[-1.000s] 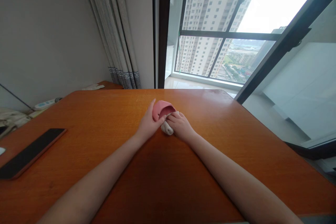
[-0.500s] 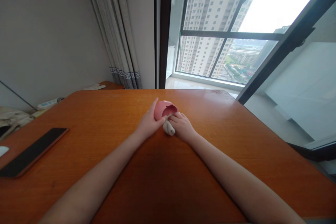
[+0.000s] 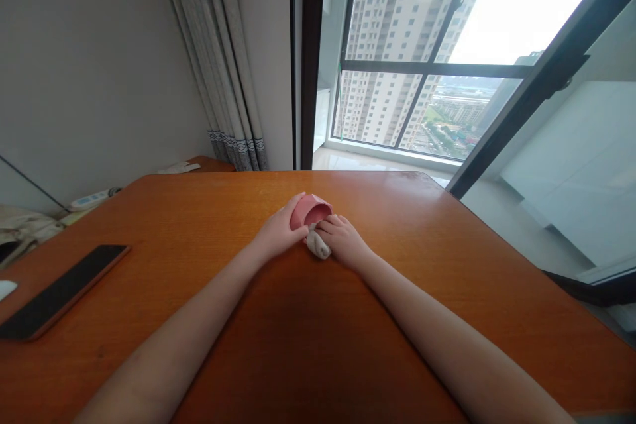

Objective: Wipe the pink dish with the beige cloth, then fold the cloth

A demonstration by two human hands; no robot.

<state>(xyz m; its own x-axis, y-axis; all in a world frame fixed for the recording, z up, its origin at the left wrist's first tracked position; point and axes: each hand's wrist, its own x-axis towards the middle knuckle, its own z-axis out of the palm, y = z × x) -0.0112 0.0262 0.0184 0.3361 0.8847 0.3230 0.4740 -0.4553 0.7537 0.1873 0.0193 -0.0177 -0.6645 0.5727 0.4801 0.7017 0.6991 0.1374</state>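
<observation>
A pink, hollow, rounded container [image 3: 301, 211] is tilted on its side, with its dark opening facing my right hand and me. My left hand [image 3: 279, 230] grips it from the left, thumb at the near side and fingers behind. Below the opening lies a bunched whitish cloth [image 3: 318, 244]. My right hand [image 3: 344, 238] is closed on the cloth at the lip of the opening, its fingertips partly hidden by the cloth and the container's edge.
Both forearms rest over a brown wooden table [image 3: 422, 232]. A long black flat object [image 3: 62, 291] lies at the left, with part of a white item [image 3: 6, 289] beside it. Past the table's far edge stand a curtain [image 3: 213, 59] and a large window [image 3: 397, 106].
The pink container has tilted and shifted slightly left in my left hand, and its opening looks narrower. The cloth and my right hand have moved a little left with it.
</observation>
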